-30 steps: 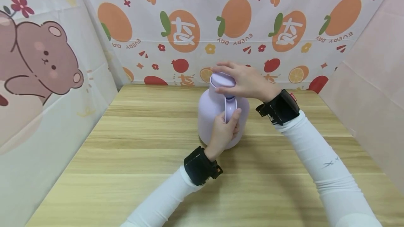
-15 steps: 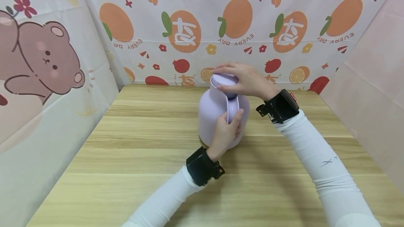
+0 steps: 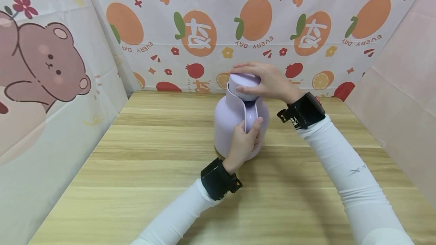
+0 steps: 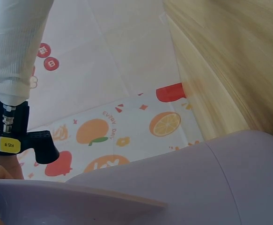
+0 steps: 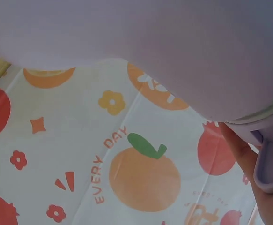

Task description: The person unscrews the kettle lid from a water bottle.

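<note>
A lilac thermos jug point(image 3: 225, 124) stands upright on the wooden table. My left hand point(image 3: 242, 143) grips its handle point(image 3: 251, 113), thumb upward along it. At the top, my right hand point(image 3: 270, 81) holds the round lilac lid point(image 3: 246, 83) between thumb and fingers. The lid sits raised in the jug's neck, with a dark gap showing below it at the handle side. In the left wrist view the jug's body point(image 4: 197, 176) fills the bottom. The right wrist view has the jug point(image 5: 141, 37) across the top and the right hand's fingers point(image 5: 241, 152) at the lid's edge.
The wooden table point(image 3: 136, 184) runs up to a fruit-printed cloth point(image 3: 153, 18) close behind the jug. A bear-printed cloth point(image 3: 51, 63) hangs along the left, and a pale pink sheet point(image 3: 405, 86) along the right. Black bands with cameras sit on both wrists.
My right hand has moved up a little, and the lid has risen with it out of the jug's neck. The left hand shifted slightly right with the handle, then stayed still.
</note>
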Action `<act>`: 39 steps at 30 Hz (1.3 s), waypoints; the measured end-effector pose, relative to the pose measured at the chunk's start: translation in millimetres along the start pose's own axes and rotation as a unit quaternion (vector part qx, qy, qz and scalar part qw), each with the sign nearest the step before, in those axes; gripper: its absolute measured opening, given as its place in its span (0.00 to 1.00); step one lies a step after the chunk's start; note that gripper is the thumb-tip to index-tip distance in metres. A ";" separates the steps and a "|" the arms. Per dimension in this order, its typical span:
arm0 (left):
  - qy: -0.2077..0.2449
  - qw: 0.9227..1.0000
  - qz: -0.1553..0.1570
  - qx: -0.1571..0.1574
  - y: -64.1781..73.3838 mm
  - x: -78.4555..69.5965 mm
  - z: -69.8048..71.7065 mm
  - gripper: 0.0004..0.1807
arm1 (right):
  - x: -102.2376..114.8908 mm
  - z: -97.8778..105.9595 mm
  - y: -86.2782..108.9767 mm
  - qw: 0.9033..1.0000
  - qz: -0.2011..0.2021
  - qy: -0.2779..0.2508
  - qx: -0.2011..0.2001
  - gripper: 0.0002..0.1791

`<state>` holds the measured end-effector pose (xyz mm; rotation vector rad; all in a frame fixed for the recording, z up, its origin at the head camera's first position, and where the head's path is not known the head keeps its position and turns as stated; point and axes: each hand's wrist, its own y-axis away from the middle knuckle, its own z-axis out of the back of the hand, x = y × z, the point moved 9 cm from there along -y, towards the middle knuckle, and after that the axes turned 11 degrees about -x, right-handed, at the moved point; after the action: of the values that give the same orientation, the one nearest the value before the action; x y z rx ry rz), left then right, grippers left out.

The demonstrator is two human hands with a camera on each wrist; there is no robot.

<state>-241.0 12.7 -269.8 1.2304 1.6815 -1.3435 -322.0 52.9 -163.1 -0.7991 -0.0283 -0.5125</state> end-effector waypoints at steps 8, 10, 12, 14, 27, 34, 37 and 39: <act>0.004 1.000 0.002 -0.003 -7.4 24.6 3.5 0.18 | -8.0 19.0 0.8 0.987 -0.036 -0.112 -0.108 0.24; 0.003 1.000 -0.003 -0.005 -7.6 26.0 3.5 0.19 | -12.4 23.8 3.1 0.980 -0.060 -0.136 -0.136 0.24; 0.005 1.000 -0.008 -0.005 -7.4 26.0 3.3 0.19 | -17.9 28.2 6.0 0.971 -0.087 -0.155 -0.162 0.25; 0.006 1.000 -0.013 -0.006 -7.1 25.0 3.1 0.20 | -25.0 31.3 9.3 0.961 -0.117 -0.173 -0.184 0.27; 0.002 1.000 -0.003 -0.013 -7.3 26.4 4.0 0.20 | -65.2 34.6 44.2 0.832 -0.247 -0.398 -0.297 0.23; 0.001 1.000 0.001 -0.015 -7.6 25.9 4.8 0.19 | -75.8 24.8 63.1 0.735 -0.273 -0.536 -0.313 0.27; -0.005 1.000 0.000 -0.017 -8.0 26.3 5.5 0.19 | -80.4 16.0 74.9 0.665 -0.306 -0.604 -0.314 0.27; -0.004 1.000 0.001 -0.017 -8.1 26.5 5.9 0.19 | -83.4 9.3 82.9 0.606 -0.332 -0.651 -0.315 0.28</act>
<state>-258.1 13.9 -292.4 1.2050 1.6892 -1.3112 -356.4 143.4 -230.6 -1.7524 -1.6678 -0.5204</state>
